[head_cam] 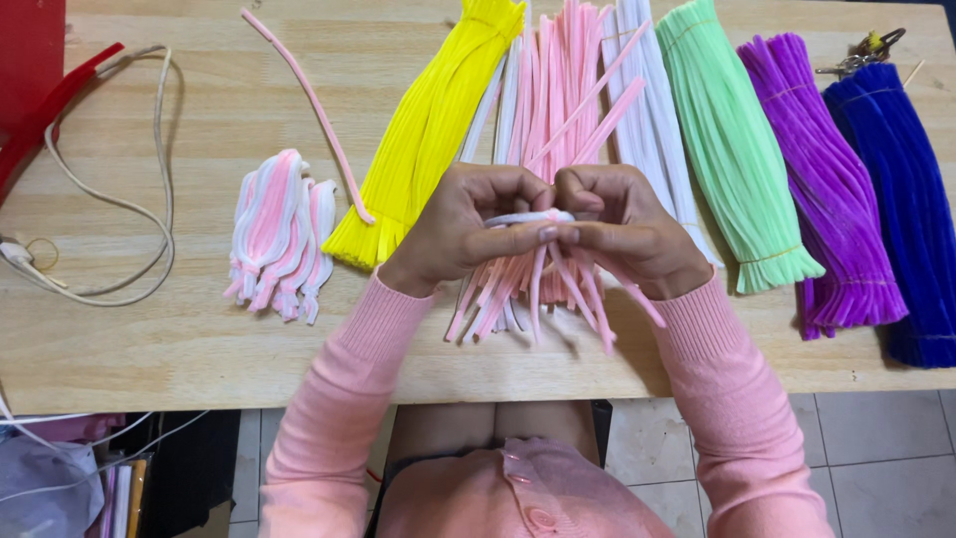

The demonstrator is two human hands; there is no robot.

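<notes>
At table centre | left hand (458,231) and right hand (622,227) both pinch a bent pink-white stem (528,217) | loose stems (538,289) dangle at 6 o'clock | risk: slack pinch, bend springs open.

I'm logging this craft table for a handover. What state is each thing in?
Left hand: pinching the pink and white stems.
Right hand: pinching them too.
Pink and white stems: gathered, bent between both hands.
Folded pink-white pieces: piled on the table.
Yellow bundle: lying flat.
Green bundle: tied, lying flat.
Single pink stem: loose.
</notes>
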